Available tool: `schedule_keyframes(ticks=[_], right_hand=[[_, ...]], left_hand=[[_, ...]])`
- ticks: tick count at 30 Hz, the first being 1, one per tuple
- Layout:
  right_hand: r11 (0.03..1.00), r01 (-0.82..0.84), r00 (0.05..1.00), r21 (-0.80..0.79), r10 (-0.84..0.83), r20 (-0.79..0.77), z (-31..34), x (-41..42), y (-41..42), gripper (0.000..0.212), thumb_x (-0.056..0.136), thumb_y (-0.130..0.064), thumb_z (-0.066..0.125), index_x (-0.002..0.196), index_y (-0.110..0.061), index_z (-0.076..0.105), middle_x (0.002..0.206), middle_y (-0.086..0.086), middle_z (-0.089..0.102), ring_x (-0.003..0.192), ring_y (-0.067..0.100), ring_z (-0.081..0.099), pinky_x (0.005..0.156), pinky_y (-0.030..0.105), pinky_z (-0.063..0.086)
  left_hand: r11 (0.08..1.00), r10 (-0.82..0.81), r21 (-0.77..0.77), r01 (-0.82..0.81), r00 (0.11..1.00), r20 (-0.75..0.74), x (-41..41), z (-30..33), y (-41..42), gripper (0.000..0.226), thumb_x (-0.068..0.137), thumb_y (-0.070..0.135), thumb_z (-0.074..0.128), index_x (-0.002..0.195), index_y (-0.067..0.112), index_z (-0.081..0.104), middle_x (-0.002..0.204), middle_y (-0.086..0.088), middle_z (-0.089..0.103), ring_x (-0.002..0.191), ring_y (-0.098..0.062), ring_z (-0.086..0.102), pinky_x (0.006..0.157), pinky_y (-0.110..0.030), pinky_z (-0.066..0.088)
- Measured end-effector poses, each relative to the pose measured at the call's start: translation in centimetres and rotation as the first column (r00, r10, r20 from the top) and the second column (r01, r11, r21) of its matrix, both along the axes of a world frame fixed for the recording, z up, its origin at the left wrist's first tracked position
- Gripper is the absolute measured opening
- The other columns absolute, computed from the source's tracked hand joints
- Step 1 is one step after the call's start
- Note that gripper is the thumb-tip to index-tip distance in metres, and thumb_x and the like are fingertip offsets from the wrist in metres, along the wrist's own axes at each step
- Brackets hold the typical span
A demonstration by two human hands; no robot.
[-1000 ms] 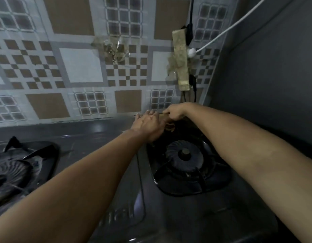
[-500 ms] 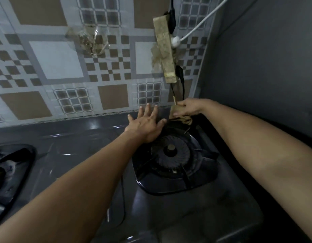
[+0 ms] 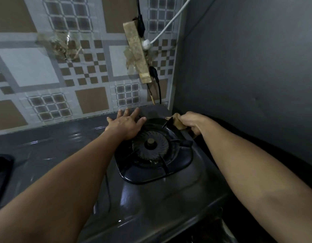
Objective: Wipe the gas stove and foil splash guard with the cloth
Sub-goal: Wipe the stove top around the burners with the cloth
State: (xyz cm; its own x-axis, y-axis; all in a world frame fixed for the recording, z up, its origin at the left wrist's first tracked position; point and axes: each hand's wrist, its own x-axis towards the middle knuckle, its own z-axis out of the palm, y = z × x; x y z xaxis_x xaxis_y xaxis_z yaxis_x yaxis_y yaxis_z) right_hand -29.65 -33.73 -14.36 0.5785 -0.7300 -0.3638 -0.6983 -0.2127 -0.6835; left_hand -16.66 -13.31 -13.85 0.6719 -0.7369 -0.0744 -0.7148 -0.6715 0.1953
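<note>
Two hands at the burner

Shifted since before: right hand (image 3: 191,122), clenched around tan cloth (image 3: 176,122), now at right rim of gas stove (image 3: 151,204). Left hand (image 3: 125,124) flat, fingers spread beside burner (image 3: 150,145). Behind: tiled wall (image 3: 46,71), taped power strip (image 3: 136,51).

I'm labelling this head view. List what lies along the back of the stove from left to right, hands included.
Left hand flat with fingers spread by the burner → cloth → right hand gripping the cloth at the stove's right back corner → grey wall.
</note>
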Motion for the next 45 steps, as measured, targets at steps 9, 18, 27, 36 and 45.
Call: schedule_keyframes(ticks=[9,18,27,36,45], right_hand=[[0.997,-0.030,0.990,0.067,0.039,-0.135,0.2,-9.1,3.0,0.059,0.086,-0.053,0.058,0.117,-0.003,0.062,0.116,0.014,0.060,0.109,0.033,0.058,0.091,0.052,0.050],[0.933,-0.284,0.924,-0.220,0.205,-0.323,1.0,-15.1,9.5,0.070,0.099,-0.043,0.045,0.154,-0.010,0.017,0.159,0.012,0.022,0.143,0.031,0.026,0.117,0.036,0.023],[0.722,-0.500,0.851,-0.478,0.307,-0.425,-0.4,-19.5,19.6,0.069,0.097,-0.052,0.024,0.155,-0.025,-0.002,0.162,0.000,-0.013,0.147,0.016,-0.018,0.115,0.057,-0.013],[0.760,-0.303,0.921,-0.575,0.078,-0.382,-1.1,-19.2,17.0,0.066,0.095,-0.055,0.019,0.154,-0.026,0.009,0.163,0.004,0.001,0.149,0.026,0.005,0.116,0.060,0.001],[0.829,-0.061,0.956,-0.556,-0.112,-0.272,-2.0,-19.4,17.8,0.073,0.091,-0.059,0.023,0.153,-0.021,0.012,0.156,0.014,0.020,0.141,0.037,0.024,0.113,0.062,0.011]], left_hand=[[0.998,0.056,-0.044,-0.051,0.991,0.120,-1.3,1.0,0.2,0.083,0.095,0.063,0.026,0.155,0.013,-0.002,0.163,-0.009,0.002,0.150,-0.028,0.003,0.114,-0.065,0.003],[0.984,-0.165,-0.050,0.173,0.978,0.130,-7.9,1.7,2.2,0.075,0.096,0.060,0.029,0.154,0.014,0.015,0.163,-0.009,-0.002,0.150,-0.025,-0.003,0.116,-0.061,-0.001],[0.983,-0.163,-0.078,0.169,0.983,0.081,-8.7,-0.5,4.6,0.074,0.097,0.061,0.020,0.155,0.015,0.015,0.163,-0.010,-0.005,0.150,-0.025,-0.009,0.117,-0.054,-0.010],[0.978,-0.164,-0.125,0.169,0.985,0.051,-8.4,-0.6,4.7,0.067,0.100,0.055,0.020,0.153,0.013,0.024,0.163,-0.011,0.000,0.150,-0.026,-0.005,0.117,-0.053,-0.011],[0.978,-0.171,-0.112,0.175,0.984,0.047,-8.4,-0.7,4.7,0.068,0.100,0.054,0.018,0.153,0.012,0.020,0.163,-0.011,0.001,0.150,-0.026,-0.004,0.117,-0.053,-0.012]])
